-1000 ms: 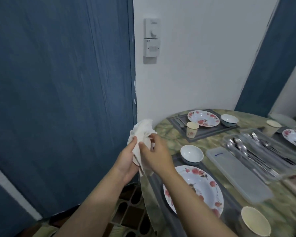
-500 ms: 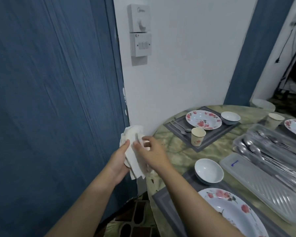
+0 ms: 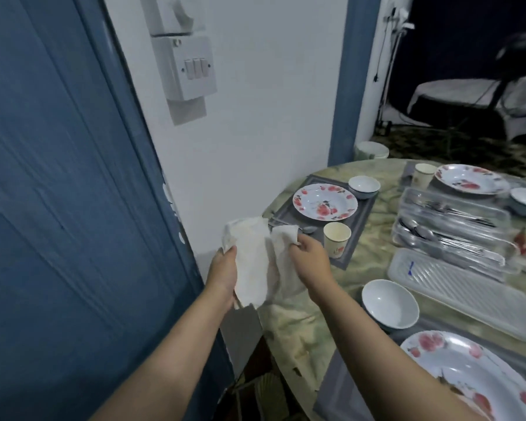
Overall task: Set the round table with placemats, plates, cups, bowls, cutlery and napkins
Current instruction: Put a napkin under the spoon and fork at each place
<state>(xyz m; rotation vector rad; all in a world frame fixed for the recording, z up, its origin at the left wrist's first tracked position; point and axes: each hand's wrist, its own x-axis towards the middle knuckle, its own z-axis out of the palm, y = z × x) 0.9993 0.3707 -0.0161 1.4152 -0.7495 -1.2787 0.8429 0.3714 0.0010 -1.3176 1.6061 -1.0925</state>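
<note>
Both hands, left hand (image 3: 225,273) and right hand (image 3: 308,261), pinch the white napkin (image 3: 252,262) in their fingers, held beside the worktop (image 3: 374,232) edge. Advised: separate one ply gently, avoiding tearing, before laying it by the far placemat (image 3: 345,238).

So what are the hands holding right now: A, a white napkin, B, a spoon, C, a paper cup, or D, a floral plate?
A: the left hand and right hand both grip a white napkin, held beside the table's edge.
</note>
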